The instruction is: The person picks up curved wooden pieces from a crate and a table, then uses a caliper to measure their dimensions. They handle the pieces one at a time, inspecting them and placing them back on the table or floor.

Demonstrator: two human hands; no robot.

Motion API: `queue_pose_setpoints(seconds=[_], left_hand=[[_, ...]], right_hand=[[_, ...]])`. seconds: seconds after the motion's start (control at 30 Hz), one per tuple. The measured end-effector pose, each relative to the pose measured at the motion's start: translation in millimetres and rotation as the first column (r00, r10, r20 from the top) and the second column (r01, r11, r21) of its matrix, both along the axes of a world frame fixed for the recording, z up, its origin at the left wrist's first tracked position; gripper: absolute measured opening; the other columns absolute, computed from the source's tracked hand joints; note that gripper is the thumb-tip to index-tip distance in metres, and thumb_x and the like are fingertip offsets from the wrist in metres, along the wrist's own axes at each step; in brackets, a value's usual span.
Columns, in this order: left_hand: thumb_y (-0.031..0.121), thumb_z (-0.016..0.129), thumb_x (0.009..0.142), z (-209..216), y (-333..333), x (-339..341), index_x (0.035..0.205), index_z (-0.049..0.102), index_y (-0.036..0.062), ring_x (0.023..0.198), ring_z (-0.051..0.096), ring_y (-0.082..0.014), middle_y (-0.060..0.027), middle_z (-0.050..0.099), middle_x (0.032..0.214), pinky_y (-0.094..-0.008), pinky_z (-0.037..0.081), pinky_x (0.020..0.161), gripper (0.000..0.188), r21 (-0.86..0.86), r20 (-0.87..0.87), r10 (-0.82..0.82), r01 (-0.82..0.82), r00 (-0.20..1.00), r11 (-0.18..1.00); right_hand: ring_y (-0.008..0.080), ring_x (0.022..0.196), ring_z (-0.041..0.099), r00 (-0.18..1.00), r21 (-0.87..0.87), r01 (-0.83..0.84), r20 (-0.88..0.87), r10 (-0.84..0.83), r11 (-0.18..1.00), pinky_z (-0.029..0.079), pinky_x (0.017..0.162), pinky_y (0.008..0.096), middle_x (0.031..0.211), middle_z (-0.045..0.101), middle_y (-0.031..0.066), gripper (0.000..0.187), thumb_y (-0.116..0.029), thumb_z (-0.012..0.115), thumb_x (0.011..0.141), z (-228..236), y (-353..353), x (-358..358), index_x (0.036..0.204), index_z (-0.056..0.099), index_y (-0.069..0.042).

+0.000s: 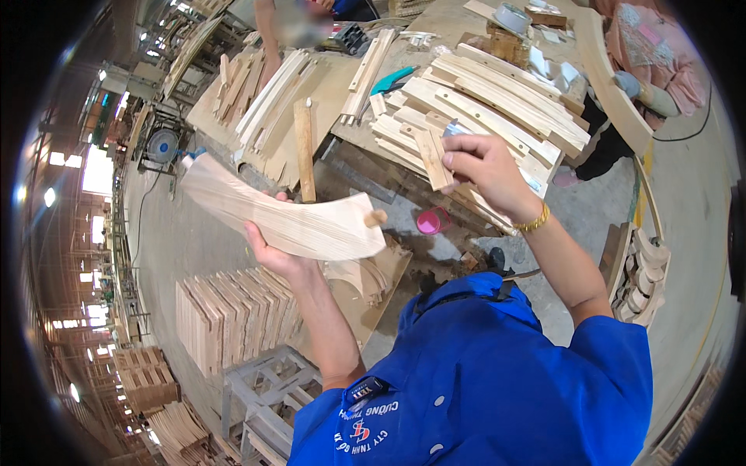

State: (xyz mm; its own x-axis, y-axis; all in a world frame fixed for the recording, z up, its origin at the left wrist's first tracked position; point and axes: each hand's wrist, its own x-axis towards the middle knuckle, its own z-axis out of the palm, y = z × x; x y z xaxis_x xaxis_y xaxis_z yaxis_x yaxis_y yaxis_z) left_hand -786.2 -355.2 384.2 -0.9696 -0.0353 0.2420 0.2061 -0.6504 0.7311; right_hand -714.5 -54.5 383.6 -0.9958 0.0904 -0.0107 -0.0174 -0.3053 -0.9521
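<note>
My left hand [281, 256] grips a broad, curved piece of pale wood [280, 213] from below. A round dowel [376, 218] sticks out of its right end, and a smaller peg [187, 161] shows at the far left end. Above the bench edge, my right hand [491, 169] pinches a small flat wooden block [432, 159] between thumb and fingers. A grey-blue bit [451, 128] shows by the fingertips; its kind is unclear. Behind that hand, pale wooden slats with holes [474, 101] lie stacked on the bench.
A teal-handled tool [395, 78] lies left of the slats. A wooden mallet or post [304, 151] stands at the bench edge. Below is a pink cup [428, 222]. Stacked boards [233, 318] stand lower left. One co-worker reaches in at the top; another, right, holds a curved board [614, 85].
</note>
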Motion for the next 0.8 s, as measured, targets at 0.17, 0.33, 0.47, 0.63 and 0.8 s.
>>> queue_pose_setpoints(seconds=[0.17,0.33,0.47,0.63,0.8], left_hand=[[0.040,0.030,0.094,11,9,4,0.118,0.045,0.0002,0.087,0.058,-0.0254,-0.0191,0.056,0.100,-0.0386,0.050,0.073,0.049,0.094,0.037,0.161,-0.164,0.986,0.982],[0.038,0.027,0.095,11,7,10,0.119,0.045,-0.0005,0.097,0.056,-0.0260,-0.0167,0.054,0.106,-0.0409,0.049,0.079,0.049,0.097,-0.071,0.144,-0.137,0.987,0.986],[0.039,0.027,0.095,7,-1,9,0.120,0.044,-0.0001,0.097,0.056,-0.0255,-0.0157,0.054,0.107,-0.0404,0.049,0.079,0.049,0.110,-0.131,0.035,-0.021,0.991,0.994],[0.039,0.027,0.095,8,2,10,0.122,0.042,-0.0006,0.097,0.055,-0.0256,-0.0162,0.053,0.108,-0.0404,0.049,0.077,0.050,0.104,-0.103,0.109,-0.099,0.989,0.990],[0.040,0.030,0.094,8,5,8,0.120,0.042,-0.0007,0.087,0.058,-0.0261,-0.0178,0.055,0.101,-0.0390,0.051,0.070,0.050,0.054,-0.019,0.260,-0.258,0.965,0.965]], right_hand=[[0.0059,0.067,0.057,0.998,0.045,-0.033,-0.058,0.036,0.998,0.047,0.057,0.0199,0.079,0.063,0.0052,0.021,-0.007,0.058,0.084,16,-34,22,0.099,0.061,0.008],[0.0065,0.069,0.058,0.994,-0.085,-0.072,-0.087,0.065,0.994,0.050,0.058,0.0213,0.079,0.062,0.0037,0.017,-0.005,0.058,0.085,22,-58,23,0.096,0.060,0.008],[0.0056,0.068,0.057,0.986,-0.091,-0.151,-0.079,0.144,0.984,0.050,0.057,0.0204,0.078,0.062,0.0029,0.018,-0.006,0.057,0.086,21,-64,19,0.098,0.060,0.007],[0.0042,0.067,0.056,0.979,-0.115,-0.200,-0.050,0.195,0.973,0.050,0.056,0.0199,0.078,0.062,0.0034,0.020,-0.007,0.057,0.086,17,-67,15,0.099,0.060,0.007],[0.0038,0.066,0.055,0.969,-0.057,-0.243,-0.055,0.240,0.968,0.050,0.057,0.0196,0.077,0.062,0.0031,0.021,-0.008,0.057,0.086,16,-64,14,0.100,0.060,0.008]])
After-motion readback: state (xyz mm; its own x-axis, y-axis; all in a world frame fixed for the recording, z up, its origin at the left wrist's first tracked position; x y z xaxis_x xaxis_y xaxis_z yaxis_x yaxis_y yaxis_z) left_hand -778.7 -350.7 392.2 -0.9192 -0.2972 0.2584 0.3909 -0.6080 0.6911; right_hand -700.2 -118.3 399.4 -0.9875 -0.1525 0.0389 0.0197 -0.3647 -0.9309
